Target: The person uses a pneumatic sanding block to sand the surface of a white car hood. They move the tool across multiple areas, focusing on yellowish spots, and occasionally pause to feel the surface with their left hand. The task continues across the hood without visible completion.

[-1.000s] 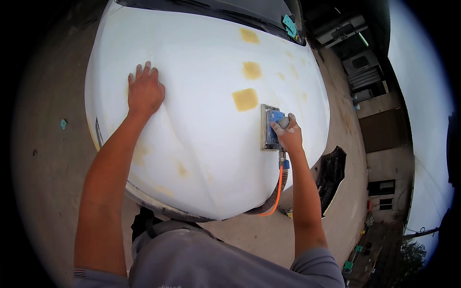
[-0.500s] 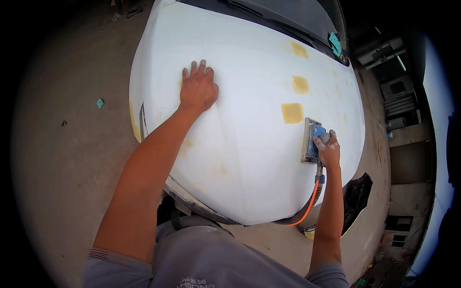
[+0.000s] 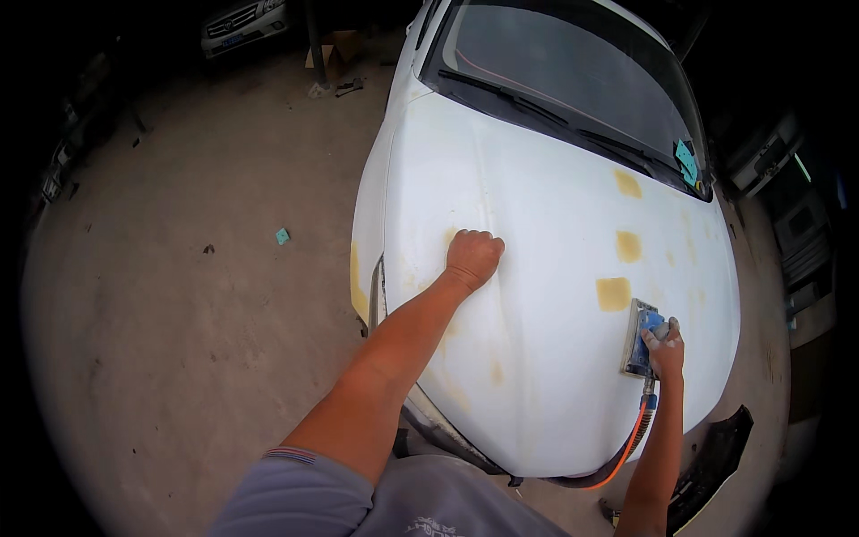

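Note:
My right hand [image 3: 667, 353] grips a blue rectangular air sander [image 3: 638, 358], whose flat pad rests on the white car hood [image 3: 555, 367]. An orange air line [image 3: 629, 452] and a dark ribbed hose trail from its near end over the hood's front edge. Just beyond the sander lies a yellowish square patch [image 3: 614, 294], with two more patches farther up in a row. On the left half of the hood sits my left hand [image 3: 475, 258], closed with its knuckles up and the fingers curled under. Nothing shows in it. A faint yellowish spot lies beside its fingers.
A windshield [image 3: 573, 72] with wipers rises beyond the hood, and teal abrasive sheets [image 3: 686, 163] lie at its right corner. One teal piece [image 3: 283, 236] is on the floor at left. A black car panel [image 3: 711, 470] lies at front right. Another vehicle [image 3: 243, 27] stands far left.
The view has shifted, showing more of the windshield and floor. My left hand's spread fingers have curled closed on the hood. My right hand keeps its hold on the sander near the same patch.

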